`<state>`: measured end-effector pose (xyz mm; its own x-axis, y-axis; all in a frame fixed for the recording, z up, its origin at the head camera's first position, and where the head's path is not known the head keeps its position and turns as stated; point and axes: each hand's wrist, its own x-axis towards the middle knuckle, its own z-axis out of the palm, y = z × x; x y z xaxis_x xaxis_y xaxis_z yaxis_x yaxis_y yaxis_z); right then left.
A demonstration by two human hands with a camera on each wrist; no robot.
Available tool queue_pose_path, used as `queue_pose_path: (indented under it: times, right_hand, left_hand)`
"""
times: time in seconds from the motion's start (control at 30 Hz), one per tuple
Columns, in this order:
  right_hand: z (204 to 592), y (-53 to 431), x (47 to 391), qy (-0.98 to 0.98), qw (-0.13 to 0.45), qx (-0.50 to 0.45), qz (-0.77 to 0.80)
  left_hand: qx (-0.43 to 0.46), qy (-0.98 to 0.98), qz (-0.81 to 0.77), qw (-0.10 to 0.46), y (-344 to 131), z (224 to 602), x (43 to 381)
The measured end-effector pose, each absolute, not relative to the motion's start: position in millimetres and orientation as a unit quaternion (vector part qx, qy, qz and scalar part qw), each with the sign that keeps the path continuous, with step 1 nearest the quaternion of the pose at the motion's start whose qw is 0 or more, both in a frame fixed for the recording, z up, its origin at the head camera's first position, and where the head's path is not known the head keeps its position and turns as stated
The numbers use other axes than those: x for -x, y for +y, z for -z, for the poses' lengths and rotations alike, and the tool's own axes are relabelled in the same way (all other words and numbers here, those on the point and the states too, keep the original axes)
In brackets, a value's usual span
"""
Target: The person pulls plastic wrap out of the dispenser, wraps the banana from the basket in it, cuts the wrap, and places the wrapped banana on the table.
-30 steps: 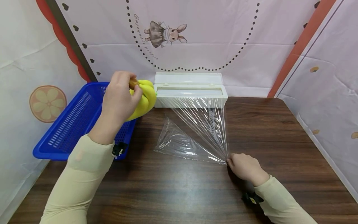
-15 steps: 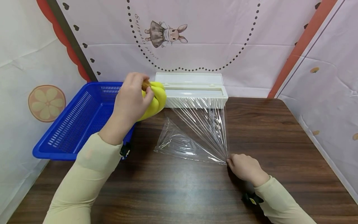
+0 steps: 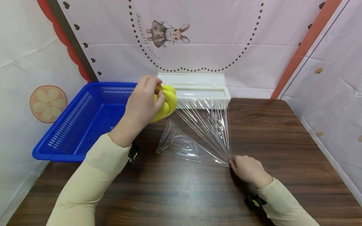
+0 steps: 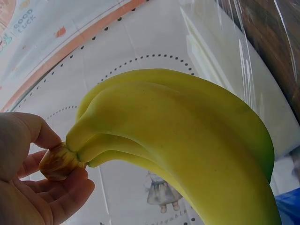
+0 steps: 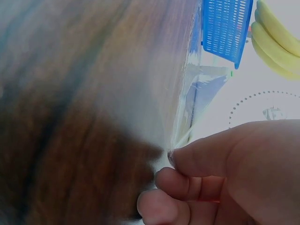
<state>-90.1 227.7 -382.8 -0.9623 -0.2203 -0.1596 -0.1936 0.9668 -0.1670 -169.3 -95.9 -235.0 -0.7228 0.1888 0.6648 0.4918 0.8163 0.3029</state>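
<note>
My left hand point(image 3: 144, 102) grips a bunch of yellow bananas point(image 3: 169, 102) by its brown stem point(image 4: 61, 161), holding it up in front of the left end of a white cling film dispenser point(image 3: 202, 103). In the left wrist view the fingertips and thumb close round the stem while the fruit hangs to the right. My right hand point(image 3: 250, 169) pinches a corner of the clear cling film point(image 3: 183, 144) between thumb and fingers, low over the table. From the dispenser the film runs toward that hand in taut creases, and its left part lies slack on the tabletop.
A blue perforated plastic basket point(image 3: 85, 125) stands on the left of the dark wood table point(image 3: 263, 131). The dispenser's lid point(image 3: 192, 78) is raised against the printed cloth backdrop point(image 3: 226, 31), which also covers both sides.
My left hand has carried the bananas to the right, from beside the basket to in front of the dispenser's left part. The right hand and the film have stayed in place.
</note>
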Motion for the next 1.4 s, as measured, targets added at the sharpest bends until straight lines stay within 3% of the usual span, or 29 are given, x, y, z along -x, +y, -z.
queue_pose_path:
  times: [1.4]
  right_hand:
    - [382, 228, 89, 0.987, 0.1, 0.103, 0.073]
  left_hand:
    - [0.261, -0.901, 0.22, 0.266, -36, 266, 176]
